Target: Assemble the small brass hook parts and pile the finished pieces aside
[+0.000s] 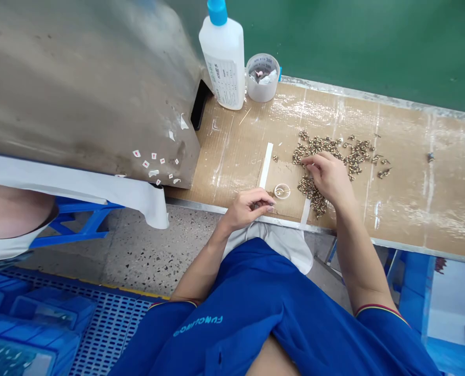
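Observation:
A spread of small brass-coloured metal parts (358, 152) lies on the cardboard-covered bench. My right hand (328, 175) is over the left side of this pile, thumb and forefinger pinched together at the parts; what is between them is too small to make out. Near the bench's front edge, my left hand (250, 208) is closed, with its fingertips together around something small that I cannot name. Just right of its fingertips sits a small round clear dish (282, 191) with a few tiny bits inside. A white strip (266, 165) lies behind the left hand.
A white bottle with a blue cap (227, 62) stands at the back, beside a round tub (263, 78) holding scraps. To the left is a large metal panel (99, 89) with small stickers. Blue crates (40, 318) are at lower left, near another person's arm (13, 211).

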`<state>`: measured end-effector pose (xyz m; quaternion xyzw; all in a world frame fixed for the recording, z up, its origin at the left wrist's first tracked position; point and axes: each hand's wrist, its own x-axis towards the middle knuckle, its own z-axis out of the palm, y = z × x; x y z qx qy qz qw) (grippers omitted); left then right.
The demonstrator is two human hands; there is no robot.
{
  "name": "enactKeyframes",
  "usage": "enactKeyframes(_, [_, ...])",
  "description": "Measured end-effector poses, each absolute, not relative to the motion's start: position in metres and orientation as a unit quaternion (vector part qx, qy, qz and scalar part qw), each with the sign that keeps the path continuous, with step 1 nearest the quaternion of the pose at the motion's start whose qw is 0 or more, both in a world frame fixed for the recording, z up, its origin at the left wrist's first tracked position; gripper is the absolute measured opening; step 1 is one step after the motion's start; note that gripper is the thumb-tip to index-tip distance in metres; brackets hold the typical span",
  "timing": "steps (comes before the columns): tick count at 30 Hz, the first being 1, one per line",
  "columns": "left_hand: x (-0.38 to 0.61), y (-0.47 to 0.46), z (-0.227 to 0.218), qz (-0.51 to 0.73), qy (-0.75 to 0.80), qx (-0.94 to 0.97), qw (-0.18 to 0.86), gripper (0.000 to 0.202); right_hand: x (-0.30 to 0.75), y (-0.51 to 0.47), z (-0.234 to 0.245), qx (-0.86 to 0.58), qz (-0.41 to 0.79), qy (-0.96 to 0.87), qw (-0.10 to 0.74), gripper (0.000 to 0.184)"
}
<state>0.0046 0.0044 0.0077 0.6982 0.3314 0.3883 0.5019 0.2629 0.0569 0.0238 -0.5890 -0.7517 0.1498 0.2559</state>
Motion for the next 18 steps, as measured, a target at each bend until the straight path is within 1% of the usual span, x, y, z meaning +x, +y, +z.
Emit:
enactKeyframes(3, [0.005, 0.004, 0.008, 0.389, 0.332, 0.697, 0.503, 0.015, 0.269, 0.062, 0.022, -0.583, 0.16, -0.763, 0.23, 0.025])
enactKeyframes(9, [0.005, 0.005, 0.008, 0.391, 0.329, 0.692, 0.511, 0.014, 0.279, 0.08, 0.023, -0.565, 0.204, -0.774, 0.2, 0.014])
enactKeyframes(13, [0.005, 0.004, 0.007, 0.393, 0.331, 0.688, 0.513, 0.017, 0.277, 0.088, 0.024, -0.551, 0.185, -0.795, 0.172, 0.01])
enactKeyframes(15, [0.005, 0.004, 0.007, 0.396, 0.33, 0.69, 0.508, 0.017, 0.275, 0.088, 0.026, -0.546, 0.164, -0.803, 0.176, 0.012])
enactKeyframes(18, [0.005, 0.004, 0.006, 0.399, 0.323, 0.695, 0.502, 0.017, 0.271, 0.079, 0.033, -0.556, 0.15, -0.788, 0.216, 0.014])
